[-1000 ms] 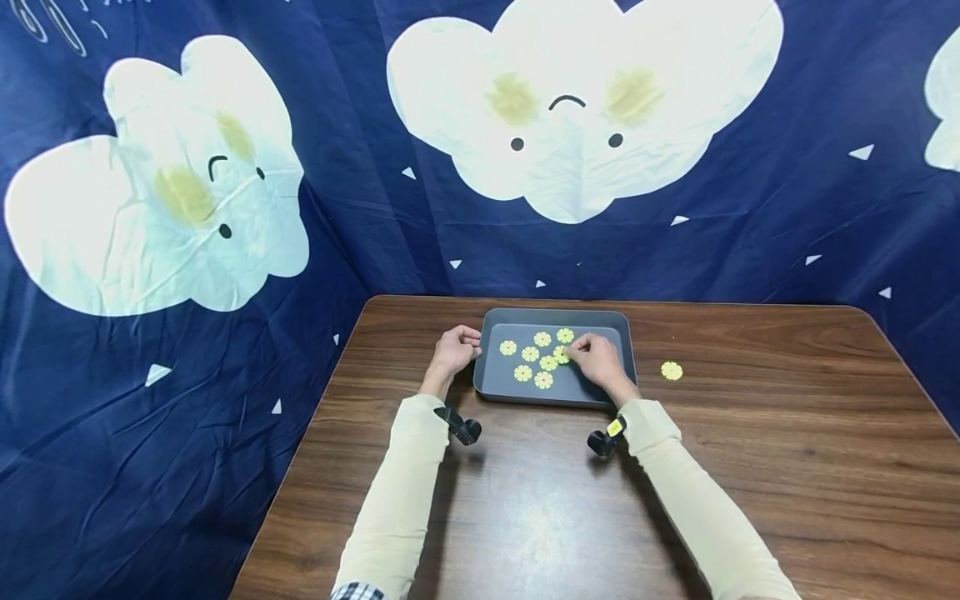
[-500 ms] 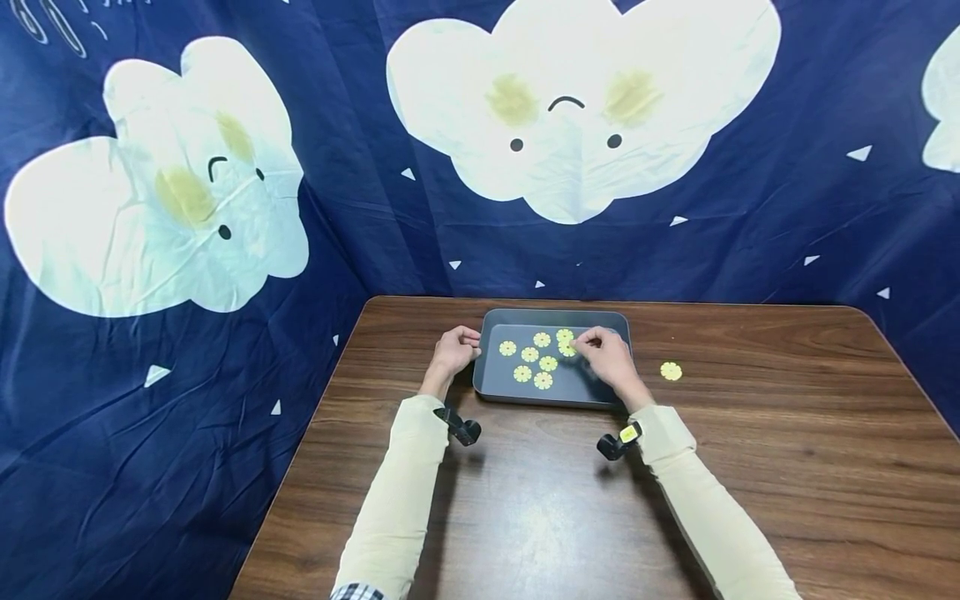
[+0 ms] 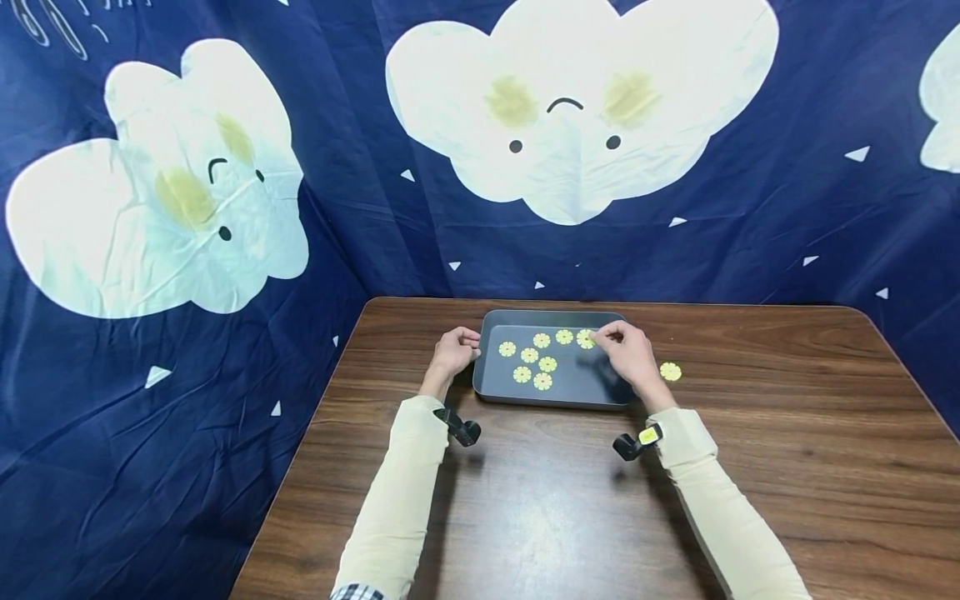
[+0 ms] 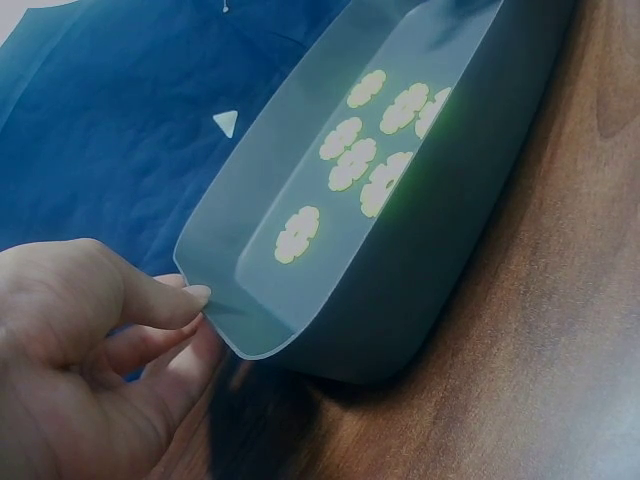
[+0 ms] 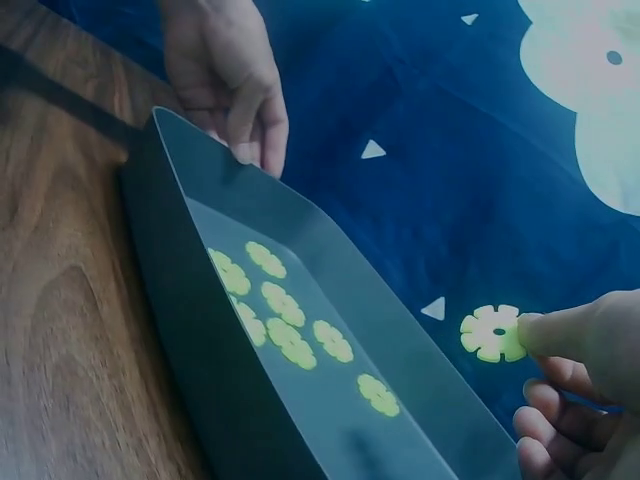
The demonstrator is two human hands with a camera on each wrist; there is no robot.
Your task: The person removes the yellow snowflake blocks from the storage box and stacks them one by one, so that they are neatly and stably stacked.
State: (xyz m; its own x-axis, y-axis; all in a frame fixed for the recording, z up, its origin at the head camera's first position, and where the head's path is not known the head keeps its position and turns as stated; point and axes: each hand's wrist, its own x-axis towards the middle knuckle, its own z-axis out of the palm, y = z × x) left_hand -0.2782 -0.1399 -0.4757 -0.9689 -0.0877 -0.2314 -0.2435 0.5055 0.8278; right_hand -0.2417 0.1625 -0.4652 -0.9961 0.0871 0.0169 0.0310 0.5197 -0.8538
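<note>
Thin yellow flower-shaped discs with notched edges, several of them, lie flat in a dark grey rectangular tray (image 3: 551, 402). My left hand (image 3: 452, 352) holds the tray's left end, the thumb on the rim and the other fingers outside the wall in the left wrist view. Between thumb and forefinger, my right hand (image 3: 628, 357) pinches the edge of one flower-shaped disc (image 5: 488, 334). That disc is raised above the right part of the tray, standing nearly upright in the right wrist view. Closest to it in the tray is another flower-shaped disc (image 3: 564, 337) near the back wall.
One more yellow flower-shaped disc (image 3: 670, 372) lies on the wooden table (image 3: 780, 417), to the right of the tray and behind my right forearm. A dark blue curtain (image 3: 360, 208) with white clouds hangs along the table's back and left sides.
My right hand has moved rightward and slightly away from me with the pinched disc, from among the other discs toward the tray's right end. The left hand and the tray have stayed still.
</note>
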